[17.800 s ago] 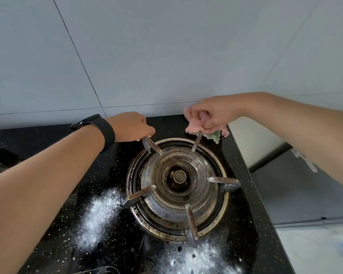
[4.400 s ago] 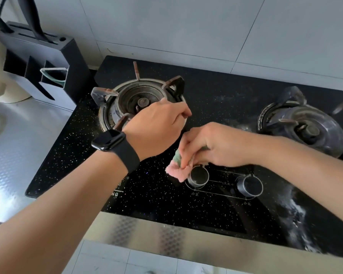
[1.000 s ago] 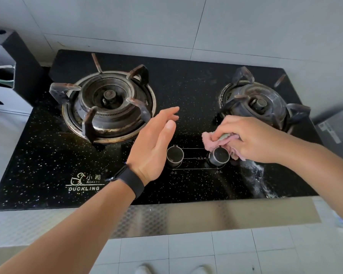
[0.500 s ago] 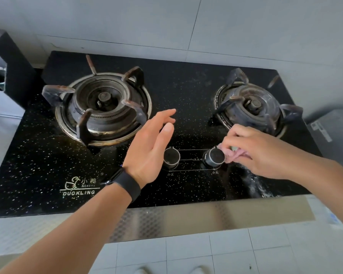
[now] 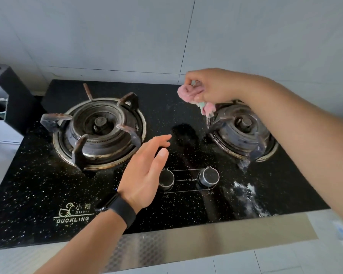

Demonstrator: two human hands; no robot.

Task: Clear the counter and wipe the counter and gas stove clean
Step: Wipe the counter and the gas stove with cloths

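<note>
A black speckled glass gas stove (image 5: 36, 182) carries a left burner (image 5: 99, 133) and a right burner (image 5: 242, 131). My right hand (image 5: 212, 86) grips a pink and green cloth (image 5: 190, 93), lifted above the stove's back, just left of the right burner. Over the stove's middle my left hand (image 5: 147, 173) hovers with its fingers straight, on edge, holding nothing; it partly hides the left knob (image 5: 166, 177). The right knob (image 5: 209, 177) stands uncovered. White powder (image 5: 246, 194) lies smeared on the glass at the front right.
A black knife block (image 5: 14, 99) stands at the left, beside the stove. A steel counter strip (image 5: 226, 236) runs along the stove's front edge. Grey wall tiles (image 5: 127, 36) rise right behind the stove.
My right hand has lifted the cloth from beside the right knob up and back to above the stove's rear. My left hand stays flat over the middle.
</note>
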